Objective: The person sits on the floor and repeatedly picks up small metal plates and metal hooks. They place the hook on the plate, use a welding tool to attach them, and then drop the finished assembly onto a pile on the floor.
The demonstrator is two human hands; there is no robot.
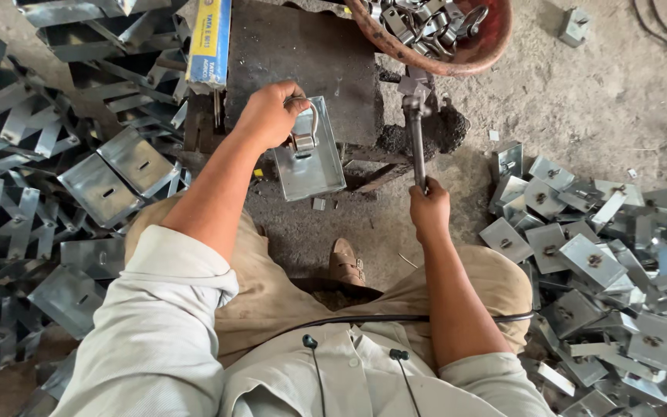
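Note:
My left hand (pixel 270 114) holds a metal loop handle (pixel 306 127) down on a shiny rectangular sheet-metal plate (pixel 314 166), which rests on a dark block (pixel 303 62) in front of me. My right hand (pixel 428 207) grips the lower end of a hammer handle (pixel 416 147). The hammer head (pixel 416 83) is raised to the right of the plate, just below a rusty bowl. My foot (pixel 345 262) sits on the ground between my knees.
A rusty red bowl (pixel 488 46) with several metal loop fittings stands at the top. Bare metal plates (pixel 79 177) are piled on the left. Plates with fitted handles (pixel 588 262) lie heaped on the right. A yellow and blue box (pixel 210 38) lies top left.

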